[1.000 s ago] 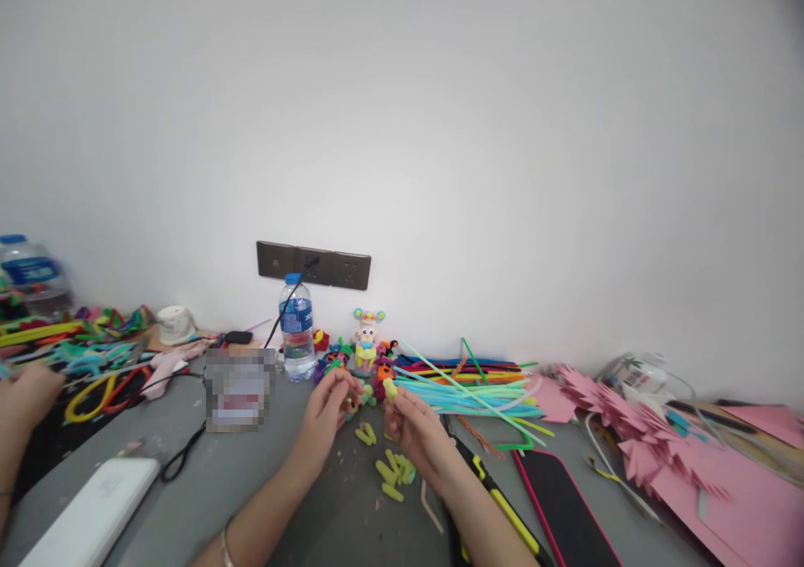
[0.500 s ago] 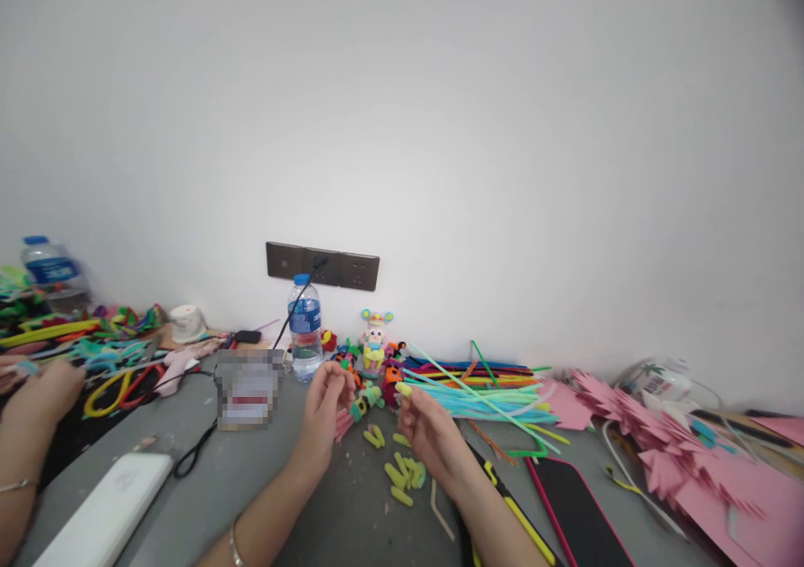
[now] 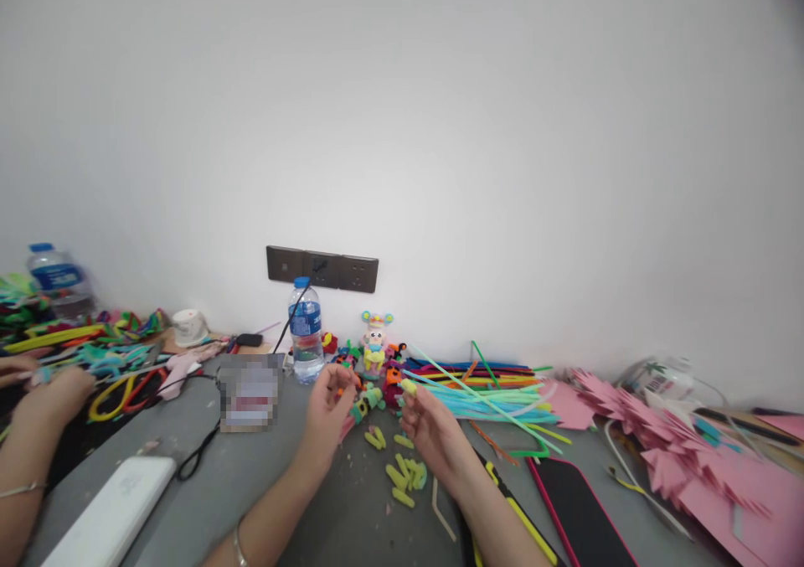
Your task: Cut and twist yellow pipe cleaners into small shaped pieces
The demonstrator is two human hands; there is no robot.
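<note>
My right hand [image 3: 433, 433] pinches a short yellow-green piece of fuzzy pipe cleaner [image 3: 409, 387] between thumb and fingertips. My left hand [image 3: 327, 408] is raised a little to the left, its fingers curled together; whatever they may hold is too small to see. On the grey table [image 3: 352, 508] below lie several similar yellow-green pieces [image 3: 402, 473], loose and apart from my hands. A green fuzzy figure [image 3: 368, 404] is partly hidden behind my left fingers. Further back a small doll [image 3: 374, 345] with round ears stands upright among colourful fuzzy shapes.
A water bottle [image 3: 306, 332] stands by the wall. Long pipe cleaners [image 3: 502, 404] lie right of the doll. Yellow-black pliers-like handles [image 3: 528, 521], a phone [image 3: 581, 512] and pink folded paper [image 3: 691, 466] are at right. At left are a white power bank [image 3: 113, 508] and a co-worker's hands [image 3: 56, 395].
My right hand has shifted very slightly right with the yellow-green piece. My left fingers have curled slightly further down. The co-worker's hands have moved a little.
</note>
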